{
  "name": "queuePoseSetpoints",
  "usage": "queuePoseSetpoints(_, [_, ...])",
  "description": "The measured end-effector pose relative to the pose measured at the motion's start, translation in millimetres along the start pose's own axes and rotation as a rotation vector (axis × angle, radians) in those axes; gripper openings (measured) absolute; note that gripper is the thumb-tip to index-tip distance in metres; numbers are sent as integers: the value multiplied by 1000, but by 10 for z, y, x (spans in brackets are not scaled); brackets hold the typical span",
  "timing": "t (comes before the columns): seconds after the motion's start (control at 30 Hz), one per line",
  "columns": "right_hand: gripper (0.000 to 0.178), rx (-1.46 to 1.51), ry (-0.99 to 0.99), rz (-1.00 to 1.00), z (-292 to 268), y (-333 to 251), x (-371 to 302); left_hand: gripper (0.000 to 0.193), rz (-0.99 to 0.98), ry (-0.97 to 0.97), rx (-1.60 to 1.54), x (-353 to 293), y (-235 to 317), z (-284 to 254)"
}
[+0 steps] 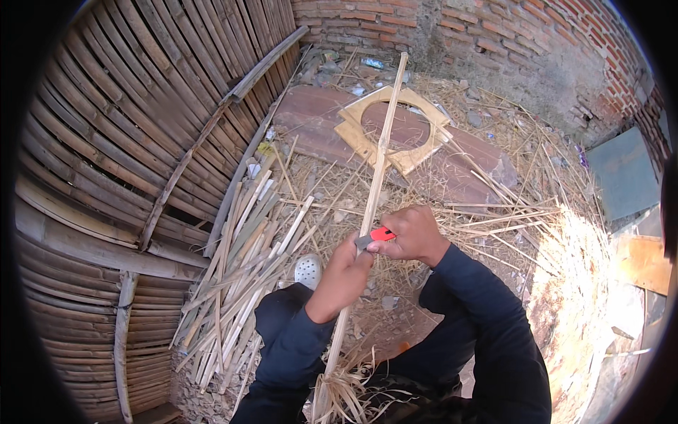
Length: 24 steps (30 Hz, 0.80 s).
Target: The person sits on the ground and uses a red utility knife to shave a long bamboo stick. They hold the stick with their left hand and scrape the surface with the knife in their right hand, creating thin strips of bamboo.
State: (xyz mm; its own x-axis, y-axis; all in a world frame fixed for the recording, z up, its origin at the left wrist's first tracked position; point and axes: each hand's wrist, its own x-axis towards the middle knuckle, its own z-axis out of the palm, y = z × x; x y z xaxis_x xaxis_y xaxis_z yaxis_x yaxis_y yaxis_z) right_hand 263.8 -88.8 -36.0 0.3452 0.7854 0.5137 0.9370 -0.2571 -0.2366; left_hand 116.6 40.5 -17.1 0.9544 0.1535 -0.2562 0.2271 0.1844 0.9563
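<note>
Daylight all round, bright and even across the centre. Hard sun hits the lower right of the frame, where the straw [586, 254] blows out to near white glare. The woven bamboo wall [106, 141] at left sits in softer shade. Fisheye bends straight edges near the rim; black corners vignette the frame. Focus is sharp mid-frame, softer at the edges.

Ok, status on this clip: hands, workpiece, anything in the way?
Left hand gripping long bamboo strip. Right hand holding red-handled cutter against the strip. Curled shavings at the near end. Split bamboo pile lies left, not obstructing.
</note>
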Motion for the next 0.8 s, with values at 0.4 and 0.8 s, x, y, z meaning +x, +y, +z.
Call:
queuePoseSetpoints(0.4, [64,-295,51,438,111,877,100,40,25,-25,256,-61,-112,148])
queuePoseSetpoints(0.8, [61,73,-231,262,28,229,57,43,15,34,64,47,-35,44])
